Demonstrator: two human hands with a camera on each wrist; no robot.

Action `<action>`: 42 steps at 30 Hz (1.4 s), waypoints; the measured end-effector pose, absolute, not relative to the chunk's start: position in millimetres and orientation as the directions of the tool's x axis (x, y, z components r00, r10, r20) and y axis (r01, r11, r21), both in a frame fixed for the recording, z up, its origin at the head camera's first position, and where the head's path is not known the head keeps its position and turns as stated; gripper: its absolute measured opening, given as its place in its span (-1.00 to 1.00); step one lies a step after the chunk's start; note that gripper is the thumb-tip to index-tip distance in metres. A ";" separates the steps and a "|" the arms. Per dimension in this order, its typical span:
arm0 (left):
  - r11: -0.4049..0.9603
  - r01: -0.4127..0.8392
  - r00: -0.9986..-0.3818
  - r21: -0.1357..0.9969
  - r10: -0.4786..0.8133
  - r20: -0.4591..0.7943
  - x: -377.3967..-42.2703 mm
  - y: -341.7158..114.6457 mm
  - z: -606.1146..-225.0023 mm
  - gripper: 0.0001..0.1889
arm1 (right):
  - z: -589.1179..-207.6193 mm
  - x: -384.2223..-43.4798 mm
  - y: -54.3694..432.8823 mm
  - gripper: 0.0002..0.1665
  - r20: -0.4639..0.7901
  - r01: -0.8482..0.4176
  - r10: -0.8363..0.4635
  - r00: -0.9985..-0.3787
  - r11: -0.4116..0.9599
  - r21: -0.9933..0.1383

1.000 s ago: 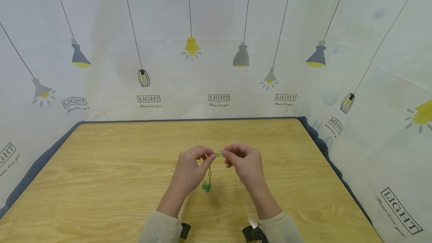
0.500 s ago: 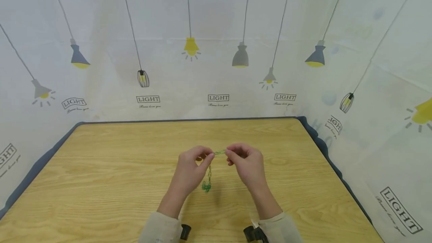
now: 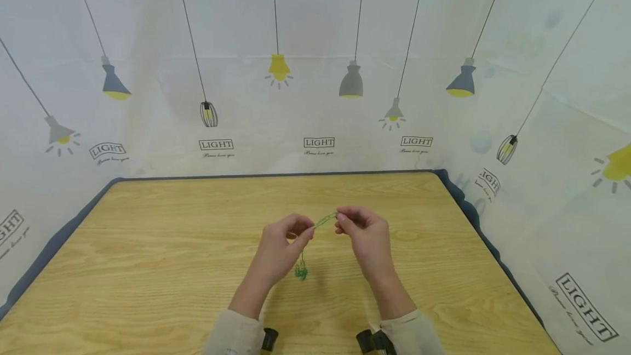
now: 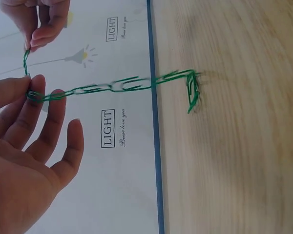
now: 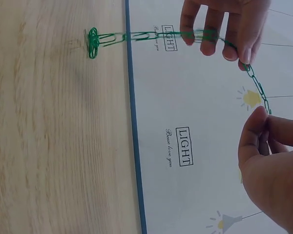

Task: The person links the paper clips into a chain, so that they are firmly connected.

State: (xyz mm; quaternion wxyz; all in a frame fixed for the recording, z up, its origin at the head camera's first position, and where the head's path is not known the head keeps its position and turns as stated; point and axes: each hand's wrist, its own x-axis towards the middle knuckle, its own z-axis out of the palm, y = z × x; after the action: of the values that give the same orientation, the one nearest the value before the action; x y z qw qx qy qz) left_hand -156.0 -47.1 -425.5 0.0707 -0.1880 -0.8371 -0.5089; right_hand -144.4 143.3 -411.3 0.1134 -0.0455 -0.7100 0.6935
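A chain of green paper clips [image 3: 325, 219] runs between my two hands above the table. My left hand [image 3: 282, 245] pinches it between thumb and index finger, the other fingers loosely spread. From there the chain hangs down, and its lower end [image 4: 192, 90] lies bunched on the wood in the left wrist view. My right hand [image 3: 366, 237] pinches the upper end between thumb and fingertips, slightly higher than the left hand. In the right wrist view, several linked paper clips [image 5: 258, 87] show in the stretch between the hands.
The wooden table [image 3: 172, 245] has a dark blue edge [image 3: 276, 175]. Behind it and at the sides hang white sheets [image 3: 236, 86] printed with lamps. Beige sleeves [image 3: 236, 333] with black wrist devices [image 3: 367, 339] are at the front.
My right hand has moved right and slightly up, drawing more chain out between the hands. The left hand has hardly moved. The hanging part looks shorter in the head view.
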 end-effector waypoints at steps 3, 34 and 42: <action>0.426 0.374 -0.923 0.824 0.259 0.285 -157.8 -49.6 -426.5 -0.91 | -411.3 -145.6 146.1 -0.83 0.092 -0.093 0.234 -0.968 0.007 -0.996; 0.387 0.227 -0.967 0.894 0.197 0.160 -168.7 -93.5 -425.4 -0.80 | -393.5 -151.8 184.0 -0.83 0.075 -0.131 0.317 -0.946 -0.158 -0.979; 0.364 0.180 -0.979 0.914 0.155 0.131 -170.0 -109.1 -422.9 -0.80 | -390.6 -151.8 188.2 -0.87 0.060 -0.141 0.347 -0.936 -0.213 -0.967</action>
State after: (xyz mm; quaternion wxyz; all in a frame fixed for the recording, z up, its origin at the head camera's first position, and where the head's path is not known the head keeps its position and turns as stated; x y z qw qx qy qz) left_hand -170.0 -109.1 -422.9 0.0110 -0.1014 -0.8257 -0.5548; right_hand -151.8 188.2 -390.6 0.1576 -0.0850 -0.6073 0.7740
